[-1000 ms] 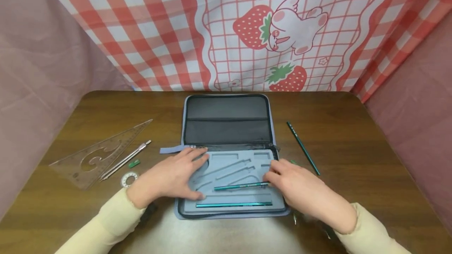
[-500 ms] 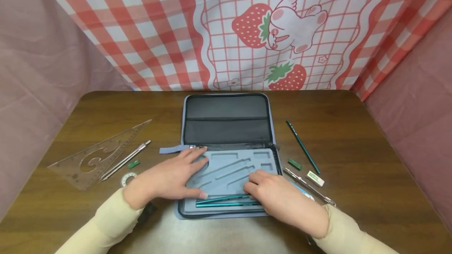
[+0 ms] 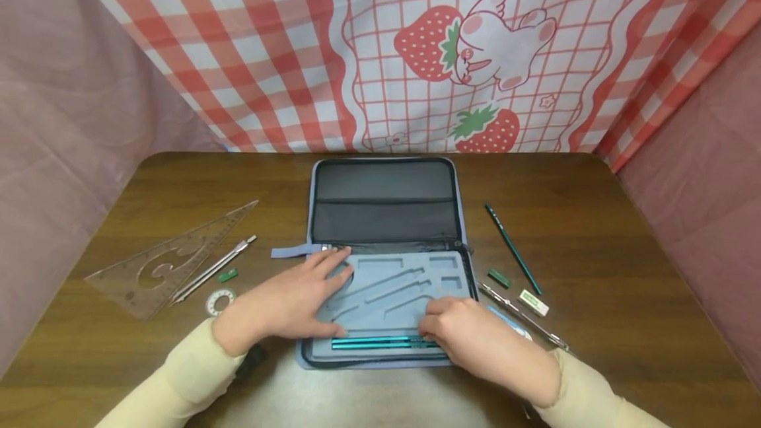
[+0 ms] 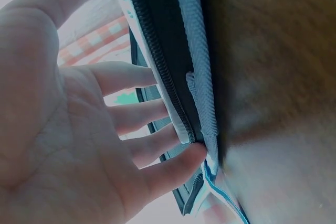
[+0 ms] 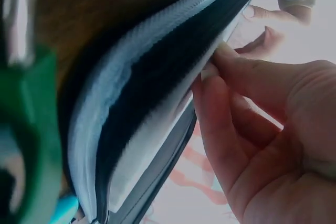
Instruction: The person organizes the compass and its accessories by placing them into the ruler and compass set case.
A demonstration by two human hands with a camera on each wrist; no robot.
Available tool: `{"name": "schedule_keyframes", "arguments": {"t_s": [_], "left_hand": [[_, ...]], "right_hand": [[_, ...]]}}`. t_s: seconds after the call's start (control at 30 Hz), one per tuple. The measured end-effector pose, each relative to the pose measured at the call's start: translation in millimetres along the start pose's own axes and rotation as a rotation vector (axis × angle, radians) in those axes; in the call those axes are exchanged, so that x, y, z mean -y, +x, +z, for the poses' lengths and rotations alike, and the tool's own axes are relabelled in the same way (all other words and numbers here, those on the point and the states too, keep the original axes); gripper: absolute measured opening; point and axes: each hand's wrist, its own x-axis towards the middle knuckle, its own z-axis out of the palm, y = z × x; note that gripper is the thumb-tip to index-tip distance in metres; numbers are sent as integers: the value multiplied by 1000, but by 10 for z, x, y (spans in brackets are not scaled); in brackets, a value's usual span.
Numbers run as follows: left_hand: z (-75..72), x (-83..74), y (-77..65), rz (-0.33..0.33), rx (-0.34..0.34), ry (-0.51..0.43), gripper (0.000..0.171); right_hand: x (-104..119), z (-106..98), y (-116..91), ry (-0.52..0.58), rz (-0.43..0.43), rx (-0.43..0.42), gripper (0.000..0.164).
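An unzipped pencil case [image 3: 386, 202] lies open, its light blue foam tray [image 3: 374, 296] facing up. Two teal pencils [image 3: 374, 343] lie side by side in the long slot nearest the front. At their right end, my right hand [image 3: 475, 339] has its thumb and fingers curled down on a pencil; the fingertips hide that end. In the right wrist view, the thumb and index finger [image 5: 210, 77] meet at the tray's edge. My left hand [image 3: 291, 299] rests with spread fingers on the tray's left side, and the left wrist view shows its fingertips [image 4: 191, 153] along the rim.
Left of the case lie a clear set square [image 3: 133, 286], a compass [image 3: 214, 269], a green sharpener [image 3: 228, 275] and a white ring-shaped piece [image 3: 218, 300]. On the right are another teal pencil [image 3: 514, 249], a green block [image 3: 499, 278], an eraser [image 3: 533, 302] and a metal compass [image 3: 523, 317].
My right hand has moved left and toward the front with the pencil, which has gone from slanting across the tray to lying beside the other one. My left hand has stayed in place.
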Motion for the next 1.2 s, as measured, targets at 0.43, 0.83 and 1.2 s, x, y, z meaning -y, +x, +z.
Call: {"name": "schedule_keyframes", "arguments": {"t_s": [0.43,0.83,1.2], "left_hand": [[-23,18,-1,-2,-2,5,92],[-22,12,-6,-8,10,3,92],[-10,-1,-1,12,-3,13,92]], "right_hand": [[-836,-593,-334,-44,492,-50,12],[-1355,-569,-716,125,847,154,28],[-1238,-539,-682,168,893,266,22]]}}
